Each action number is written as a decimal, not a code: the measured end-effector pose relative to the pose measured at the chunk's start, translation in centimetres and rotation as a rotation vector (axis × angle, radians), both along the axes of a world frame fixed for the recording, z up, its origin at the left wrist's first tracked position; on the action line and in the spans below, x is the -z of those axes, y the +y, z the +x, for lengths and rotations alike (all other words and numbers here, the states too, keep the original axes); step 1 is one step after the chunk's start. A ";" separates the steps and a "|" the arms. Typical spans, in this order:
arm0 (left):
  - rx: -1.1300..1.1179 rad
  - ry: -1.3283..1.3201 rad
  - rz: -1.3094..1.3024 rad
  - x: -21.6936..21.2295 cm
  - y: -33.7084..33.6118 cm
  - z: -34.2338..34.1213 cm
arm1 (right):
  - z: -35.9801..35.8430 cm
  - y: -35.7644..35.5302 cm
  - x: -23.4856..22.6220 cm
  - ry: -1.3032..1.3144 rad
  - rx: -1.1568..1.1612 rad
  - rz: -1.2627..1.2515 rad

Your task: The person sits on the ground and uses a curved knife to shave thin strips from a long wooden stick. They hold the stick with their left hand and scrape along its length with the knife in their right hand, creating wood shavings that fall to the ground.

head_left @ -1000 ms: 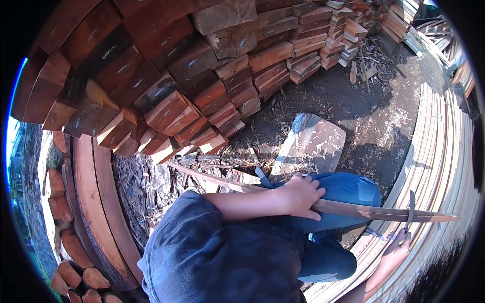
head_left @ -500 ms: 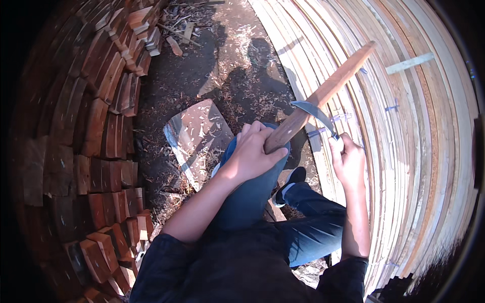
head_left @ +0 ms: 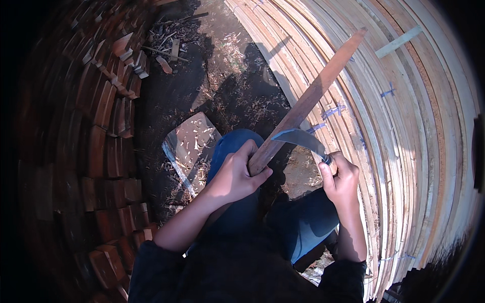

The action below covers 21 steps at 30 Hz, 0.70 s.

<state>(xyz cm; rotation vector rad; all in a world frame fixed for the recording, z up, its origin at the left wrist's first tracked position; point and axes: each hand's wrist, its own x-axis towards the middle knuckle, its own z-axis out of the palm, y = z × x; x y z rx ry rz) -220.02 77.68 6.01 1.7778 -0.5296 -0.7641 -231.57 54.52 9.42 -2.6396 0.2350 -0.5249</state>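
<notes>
My left hand (head_left: 236, 172) is wrapped round the near end of a brown wooden stake (head_left: 309, 97), in front of my bent knee. The stake slants up to the right and narrows to a point at its far end. In my right hand (head_left: 341, 180) is the short handle of a sickle (head_left: 299, 137), my thumb lying along it. Its curved metal blade reaches left, and the tip lies against or just over the stake's lower part, a little beyond my left hand. Whether the edge touches the wood I cannot tell.
Stacked reddish-brown wood blocks (head_left: 103, 106) rise on the left. Long pale planks (head_left: 404, 151), with purple ties (head_left: 388, 91) among them, run along the right. A flat board (head_left: 194, 141) strewn with shavings lies on the dark ground (head_left: 247, 96), and sticks (head_left: 174, 48) lie farther off.
The sickle blade has come down along the stake toward my left hand. The stake's near end and my left hand have shifted lower and left. My head view has turned slightly.
</notes>
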 end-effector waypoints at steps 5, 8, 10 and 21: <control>-0.029 -0.209 0.083 -0.8 -1.2 -3.0 | 0.1 1.0 -0.6 0.049 -0.056 -0.005; -0.065 -0.296 0.186 -0.8 -0.4 -3.5 | 0.0 1.6 1.4 0.088 -0.120 -0.039; -0.157 -0.350 0.169 0.5 0.4 -4.4 | -0.3 2.0 2.2 0.074 -0.104 0.015; -0.078 -0.376 0.316 1.9 1.5 -5.4 | 0.2 1.6 3.0 0.050 -0.148 -0.082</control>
